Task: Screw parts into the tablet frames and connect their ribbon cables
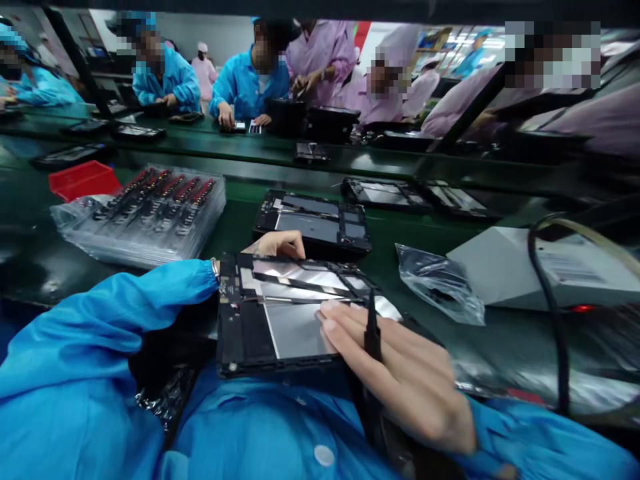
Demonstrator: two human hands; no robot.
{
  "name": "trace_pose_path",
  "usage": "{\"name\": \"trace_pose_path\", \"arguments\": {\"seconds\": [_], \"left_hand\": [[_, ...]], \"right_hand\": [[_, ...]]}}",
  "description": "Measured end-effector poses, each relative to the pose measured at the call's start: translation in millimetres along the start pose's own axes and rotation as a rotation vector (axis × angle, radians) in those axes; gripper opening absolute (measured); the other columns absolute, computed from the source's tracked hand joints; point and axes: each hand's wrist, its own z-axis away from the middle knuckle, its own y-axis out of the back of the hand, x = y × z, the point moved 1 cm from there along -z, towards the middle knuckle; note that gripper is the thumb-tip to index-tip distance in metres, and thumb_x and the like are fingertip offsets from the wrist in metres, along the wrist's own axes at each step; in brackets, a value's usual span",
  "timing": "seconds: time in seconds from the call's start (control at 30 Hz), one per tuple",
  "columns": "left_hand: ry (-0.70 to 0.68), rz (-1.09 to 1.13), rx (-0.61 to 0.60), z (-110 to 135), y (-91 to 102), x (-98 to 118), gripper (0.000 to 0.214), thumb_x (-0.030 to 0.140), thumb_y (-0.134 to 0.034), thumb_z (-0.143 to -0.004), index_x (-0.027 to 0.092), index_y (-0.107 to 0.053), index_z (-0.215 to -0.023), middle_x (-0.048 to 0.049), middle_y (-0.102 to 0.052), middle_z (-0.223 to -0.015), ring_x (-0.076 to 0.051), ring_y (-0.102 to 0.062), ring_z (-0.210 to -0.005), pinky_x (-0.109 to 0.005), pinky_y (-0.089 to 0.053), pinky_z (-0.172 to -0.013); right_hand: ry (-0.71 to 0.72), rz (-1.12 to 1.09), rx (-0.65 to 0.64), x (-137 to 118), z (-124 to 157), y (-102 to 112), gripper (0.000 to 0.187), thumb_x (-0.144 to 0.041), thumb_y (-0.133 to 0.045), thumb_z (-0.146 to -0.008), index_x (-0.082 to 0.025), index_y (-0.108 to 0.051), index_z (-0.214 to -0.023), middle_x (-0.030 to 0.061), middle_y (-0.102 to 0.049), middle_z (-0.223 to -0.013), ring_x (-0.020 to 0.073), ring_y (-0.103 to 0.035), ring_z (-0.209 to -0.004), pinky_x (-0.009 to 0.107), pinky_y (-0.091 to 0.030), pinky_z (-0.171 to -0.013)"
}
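An opened tablet chassis (280, 313) with silver inner plates lies right in front of me, tilted toward my chest. My left hand (277, 244) curls over its far edge and holds it. My right hand (400, 370) lies with its fingers stretched flat on the silver plate, and a thin black tool (373, 330) is clamped between those fingers. Both my sleeves are blue.
A second opened chassis (315, 227) lies just beyond the first. A stack of clear trays with small parts (150, 213) and a red bin (83, 179) stand at left. A plastic bag (437, 280), a grey box (530, 267) and a black cable (545, 293) are at right. Other workers sit across the green belt (240, 150).
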Motion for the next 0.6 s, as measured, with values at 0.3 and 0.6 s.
{"name": "trace_pose_path", "arguments": {"seconds": [0.3,0.6], "left_hand": [[0.298,-0.518,0.174,68.0,28.4,-34.0,0.046,0.053,-0.039,-0.098,0.021,-0.069,-0.109,-0.0068,-0.07,-0.111,-0.025,-0.063,-0.108,-0.04,-0.046,-0.1],[0.419,-0.575,0.233,100.0,-9.1,-35.4,0.051,0.054,-0.039,-0.096,0.024,-0.057,-0.133,-0.0089,-0.049,-0.146,-0.033,-0.045,-0.13,-0.056,-0.036,-0.11]], "right_hand": [[0.069,0.122,-0.138,-1.8,32.4,-30.5,0.035,-0.001,-0.049,-0.096,-0.002,-0.063,-0.128,0.0233,-0.067,-0.128,0.0319,-0.062,-0.126,0.048,-0.057,-0.103],[-0.046,0.034,-0.242,-14.2,44.1,-52.2,0.034,-0.012,-0.051,-0.1,-0.006,-0.061,-0.132,0.0227,-0.066,-0.131,0.0313,-0.061,-0.128,0.051,-0.057,-0.103]]}}
